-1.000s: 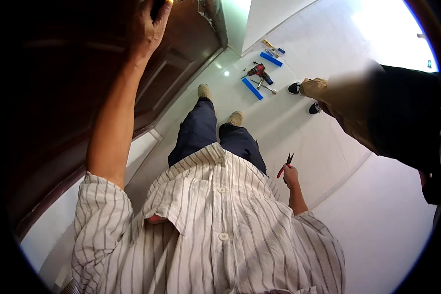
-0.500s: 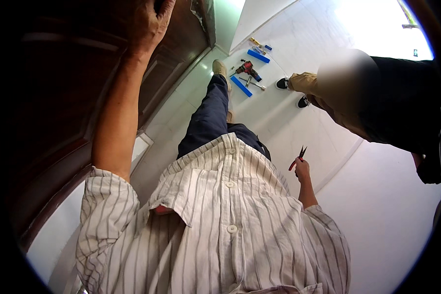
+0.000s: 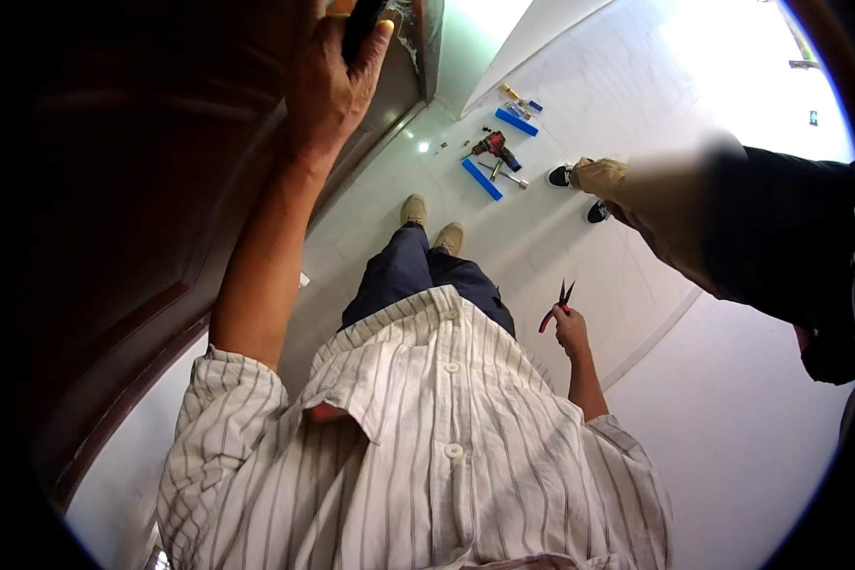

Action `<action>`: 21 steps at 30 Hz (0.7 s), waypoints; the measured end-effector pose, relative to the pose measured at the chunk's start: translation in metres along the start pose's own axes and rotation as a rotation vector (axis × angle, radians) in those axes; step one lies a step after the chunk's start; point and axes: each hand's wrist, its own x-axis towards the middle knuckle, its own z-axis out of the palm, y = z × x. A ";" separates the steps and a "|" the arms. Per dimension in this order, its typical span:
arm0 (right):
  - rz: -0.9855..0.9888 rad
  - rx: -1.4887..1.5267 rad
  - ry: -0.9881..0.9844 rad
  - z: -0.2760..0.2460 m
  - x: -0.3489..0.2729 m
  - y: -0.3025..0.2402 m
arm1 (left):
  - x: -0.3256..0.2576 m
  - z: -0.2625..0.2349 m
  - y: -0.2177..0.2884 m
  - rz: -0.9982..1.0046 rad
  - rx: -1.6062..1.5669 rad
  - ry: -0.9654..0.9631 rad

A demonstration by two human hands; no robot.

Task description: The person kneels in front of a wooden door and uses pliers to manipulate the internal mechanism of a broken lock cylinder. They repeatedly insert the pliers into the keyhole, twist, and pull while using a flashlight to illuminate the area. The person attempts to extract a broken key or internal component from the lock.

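Observation:
My left hand is raised at the top of the view, closed around a black handle at the edge of a dark brown panelled door. The handle's upper end runs out of the picture. Lower on the right, my right hand holds long-nose pliers with red grips. Their dark jaws are spread and point away from me, touching nothing.
On the pale tiled floor ahead lie a red and black cordless drill, two blue bars, a T-shaped metal tool, screwdrivers and small parts. Another person stands at the right. A white wall is at lower right.
My feet have come together, farther from the tools on the floor. My left hand sits lower and more to the right, with the black handle now showing. The pliers stay in my right hand.

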 end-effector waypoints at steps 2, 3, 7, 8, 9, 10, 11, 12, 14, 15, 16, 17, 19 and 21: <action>-0.055 -0.057 -0.013 -0.006 0.008 0.007 | 0.002 0.001 0.006 0.050 0.007 -0.034; -0.074 -0.106 0.009 -0.010 0.016 0.009 | -0.001 0.008 0.008 0.080 -0.023 0.075; -0.102 -0.072 0.115 -0.004 0.050 0.032 | -0.008 0.011 0.022 0.138 0.007 0.032; -0.098 -0.011 0.141 0.002 0.053 0.036 | -0.004 0.007 0.027 0.127 -0.016 0.035; -0.097 -0.027 0.113 0.010 0.050 0.046 | 0.001 0.004 0.036 0.115 -0.039 0.022; -0.114 -0.037 0.103 0.012 0.053 0.044 | 0.011 0.005 0.041 0.165 0.005 0.028; -0.131 -0.047 0.095 0.013 0.053 0.043 | 0.015 0.005 0.045 0.154 0.003 0.039; -0.127 -0.078 0.031 0.012 0.053 0.039 | 0.017 0.009 0.049 0.148 -0.001 0.059; -0.172 -0.209 0.062 0.017 0.069 0.055 | 0.014 0.012 0.044 0.092 -0.029 0.013; -0.179 -0.100 0.031 0.025 0.061 0.046 | 0.024 0.011 0.050 0.101 -0.043 0.022; -0.131 -0.108 0.025 0.025 0.051 0.031 | 0.024 0.008 0.057 0.089 -0.055 0.010; -0.076 -0.132 0.001 0.023 0.041 0.016 | 0.016 0.003 0.062 0.058 -0.055 -0.014; -0.036 -0.084 -0.024 0.016 0.026 -0.005 | 0.013 -0.002 0.069 0.013 -0.077 -0.052; -0.075 -0.026 -0.004 0.014 0.024 -0.002 | 0.019 -0.014 0.081 0.064 -0.103 -0.033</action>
